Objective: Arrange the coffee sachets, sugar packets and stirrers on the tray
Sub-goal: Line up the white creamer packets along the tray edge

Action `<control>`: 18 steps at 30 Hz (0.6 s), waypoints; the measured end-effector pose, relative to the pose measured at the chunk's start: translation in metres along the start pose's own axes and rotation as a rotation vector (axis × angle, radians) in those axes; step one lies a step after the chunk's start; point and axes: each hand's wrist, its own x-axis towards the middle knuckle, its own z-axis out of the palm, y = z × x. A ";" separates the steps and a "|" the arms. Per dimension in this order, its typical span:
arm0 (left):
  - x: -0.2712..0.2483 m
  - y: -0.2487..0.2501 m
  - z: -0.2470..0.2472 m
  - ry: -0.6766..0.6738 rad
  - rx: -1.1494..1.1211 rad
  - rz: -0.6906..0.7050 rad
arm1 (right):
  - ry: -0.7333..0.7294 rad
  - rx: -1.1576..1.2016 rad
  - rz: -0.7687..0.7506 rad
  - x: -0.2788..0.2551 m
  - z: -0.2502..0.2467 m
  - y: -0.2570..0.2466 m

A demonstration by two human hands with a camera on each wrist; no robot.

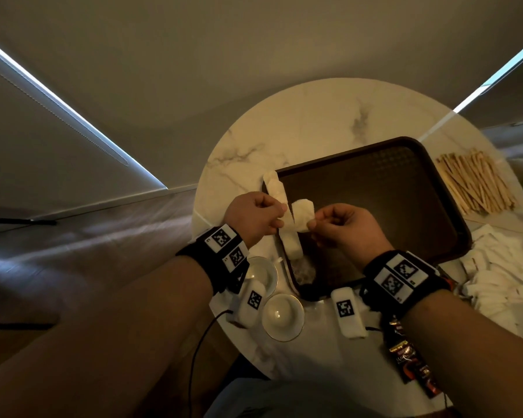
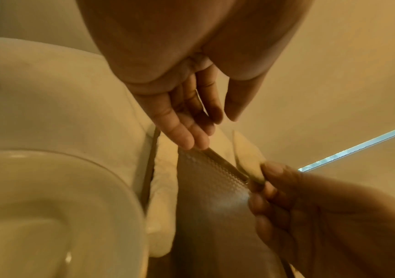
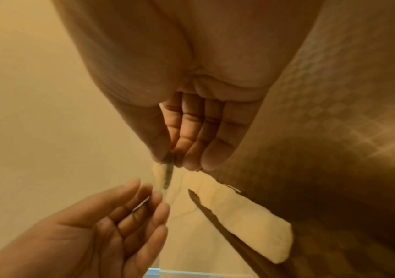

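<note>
Surface: white marble look with grey veins, smooth, slight sheen. Tray: dark brown plastic, embossed diamond-grid floor, semi-matt. Stirrers: bare pale wood, matt. Sugar packets: white paper, matt, crumpled. Coffee sachets: glossy foil, dark with red print. Saucers: glazed white ceramic, shiny. Wrist bands: black cloth, white plastic tags.

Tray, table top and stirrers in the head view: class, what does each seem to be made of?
Tray: probably dark brown plastic, with a textured grid floor and moulded raised rim.
Table top: looks like polished white marble or a marble-look laminate, with grey veins.
Stirrers: likely wood, pale tan flat sticks with a matt surface.
</note>
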 end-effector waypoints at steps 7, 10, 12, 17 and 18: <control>0.028 -0.020 -0.007 -0.041 0.199 -0.192 | -0.036 -0.150 0.243 0.014 0.004 0.048; 0.032 -0.021 -0.005 -0.142 0.265 -0.246 | -0.081 -0.220 0.282 0.018 0.013 0.057; 0.033 -0.020 -0.003 -0.157 0.266 -0.256 | -0.099 -0.282 0.293 0.021 0.018 0.062; 0.036 -0.022 -0.002 -0.162 0.223 -0.266 | -0.087 -0.614 0.240 0.024 0.023 0.069; 0.037 -0.023 -0.001 -0.158 0.215 -0.267 | -0.069 -0.654 0.225 0.025 0.023 0.069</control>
